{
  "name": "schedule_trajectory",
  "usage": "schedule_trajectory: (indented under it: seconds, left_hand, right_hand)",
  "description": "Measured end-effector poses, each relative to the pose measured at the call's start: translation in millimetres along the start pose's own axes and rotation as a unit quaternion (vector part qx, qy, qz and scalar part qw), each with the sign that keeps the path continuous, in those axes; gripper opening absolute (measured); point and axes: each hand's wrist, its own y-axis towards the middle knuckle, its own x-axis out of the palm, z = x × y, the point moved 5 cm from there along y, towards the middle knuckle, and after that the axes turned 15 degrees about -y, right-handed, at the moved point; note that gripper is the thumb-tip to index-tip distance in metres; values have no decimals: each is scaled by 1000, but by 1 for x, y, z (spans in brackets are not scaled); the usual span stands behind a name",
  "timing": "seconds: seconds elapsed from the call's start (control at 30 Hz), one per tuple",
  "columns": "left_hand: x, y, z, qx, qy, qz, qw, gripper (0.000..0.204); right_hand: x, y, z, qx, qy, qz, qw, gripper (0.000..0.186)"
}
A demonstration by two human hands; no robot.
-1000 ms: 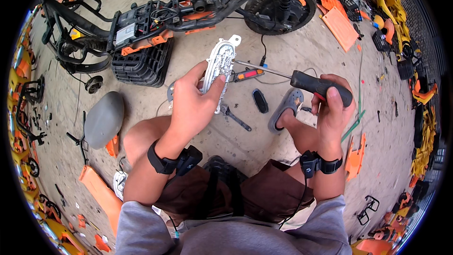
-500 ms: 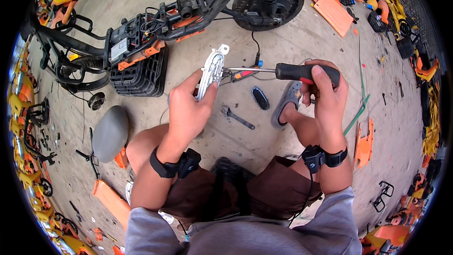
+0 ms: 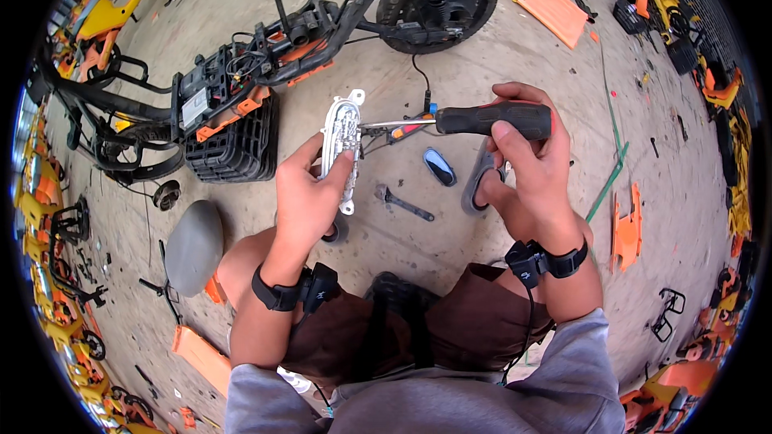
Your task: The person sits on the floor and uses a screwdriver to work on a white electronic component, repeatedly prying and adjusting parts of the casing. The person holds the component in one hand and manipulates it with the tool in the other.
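My left hand (image 3: 304,197) grips a white oval lamp unit (image 3: 342,124) between thumb and fingers. Its silvery inner face shows, and mounting tabs stick out at both ends. My right hand (image 3: 537,157) is closed round the black-and-red handle of a screwdriver (image 3: 486,120), with the thumb along it. The metal shaft points left, and its tip lies at the lamp unit's right edge; whether it touches I cannot tell. Below on the floor are an adjustable wrench (image 3: 404,202) and a small dark oval piece with a glossy face (image 3: 439,167).
A stripped scooter frame (image 3: 265,64) with a black crate (image 3: 233,141) stands ahead on the left. A grey seat (image 3: 195,247) lies by my left knee. Orange panels (image 3: 553,12) and a green strip (image 3: 611,181) lie on the right. Yellow and orange scooter parts line both sides.
The lamp unit has turned so more of its inner face shows. Both hands and the screwdriver appear slightly further left, as the whole view has shifted. Both grips hold.
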Motion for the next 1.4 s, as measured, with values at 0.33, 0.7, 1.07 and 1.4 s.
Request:
schedule_trajectory:
  seconds: [0.33,0.7,1.07,1.4]
  left_hand:
    - [0,2,3,6,-162,16,987,23]
    - [-12,5,-4,101,-78,12,992,21]
    - [0,9,-19,16,-141,-29,989,23]
    - [4,-6,9,39,-28,-14,999,19]
  right_hand:
    - [9,-8,-22,-207,-105,32,972,74]
    - [14,-4,-25,-242,-134,86,957,50]
    - [11,2,-23,-268,-24,200,942,37]
    - [29,16,-20,-308,-66,230,921,30]
